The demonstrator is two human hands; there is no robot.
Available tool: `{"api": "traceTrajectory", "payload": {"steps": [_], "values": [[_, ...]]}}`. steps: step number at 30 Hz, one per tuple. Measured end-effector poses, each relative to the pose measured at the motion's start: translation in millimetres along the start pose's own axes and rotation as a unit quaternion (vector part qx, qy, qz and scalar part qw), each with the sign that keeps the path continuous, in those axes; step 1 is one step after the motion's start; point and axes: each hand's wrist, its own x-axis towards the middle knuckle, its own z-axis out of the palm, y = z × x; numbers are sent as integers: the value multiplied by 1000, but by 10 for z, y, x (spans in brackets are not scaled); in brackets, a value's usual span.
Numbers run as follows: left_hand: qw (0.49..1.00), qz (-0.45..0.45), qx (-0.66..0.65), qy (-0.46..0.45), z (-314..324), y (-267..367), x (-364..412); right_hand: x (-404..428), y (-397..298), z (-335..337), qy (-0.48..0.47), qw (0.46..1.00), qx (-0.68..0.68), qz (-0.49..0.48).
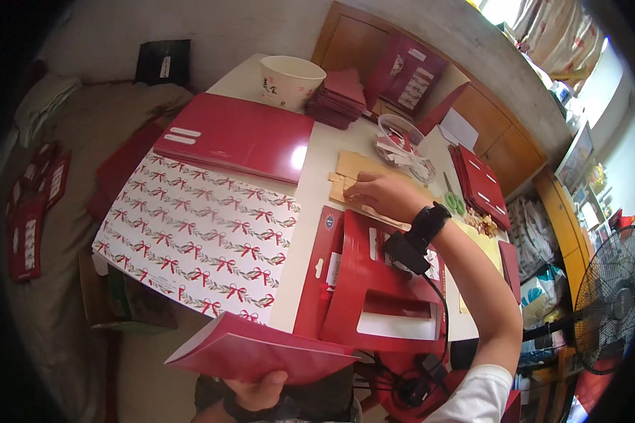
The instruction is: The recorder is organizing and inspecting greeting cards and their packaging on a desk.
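My left hand (259, 388), at the bottom, grips a folded red card sheet (275, 351) by its lower edge, thumb on the outside. The sheet is held in front of the table's near edge. Over the table, my right hand (375, 195) has its fingertips down on tan paper-like strips (338, 187); whether they pinch one is hard to tell. Closer to me lie red die-cut card boxes (349, 296) with windows. Patterned paper with red bows (201, 232) lies left of these, below a stack of red card sheets (238, 137).
At the back stand a white paper bucket (291, 79), stacked red cards (338, 100) and a clear tub of scraps (402, 140). Green-handled scissors (453, 201) lie beside more red cards (479, 185). A black cable (444, 306) hangs from my right wrist. A fan (616, 301) stands right.
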Motion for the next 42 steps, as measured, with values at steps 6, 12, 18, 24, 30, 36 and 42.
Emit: {"api": "traceTrajectory", "payload": {"steps": [6, 12, 18, 24, 30, 36, 42], "values": [[999, -9, -11, 31, 7, 0, -59, 42, 72, -2, -20, 1000, -6, -8], [1000, -12, 1, -7, -4, 45, 4, 47, 122, 10, -11, 1000, 13, -16], [1000, -25, 7, -13, 3, 93, 2, 73, 69, 12, -21, 999, -35, -2], [999, -8, -13, -48, 41, 134, 34, 105, 60, 12, -32, 998, -62, -7], [999, -43, 6, -30, 50, 123, -8, 88, 127, 12, -7, 999, -37, 1], [993, -115, 0, -19, 104, 311, 10, -41, 89, -191, -2, 993, 93, 70], [988, -138, 36, -59, 297, 576, 278, -429, -747, -711, 205, 969, 134, -24]]}}
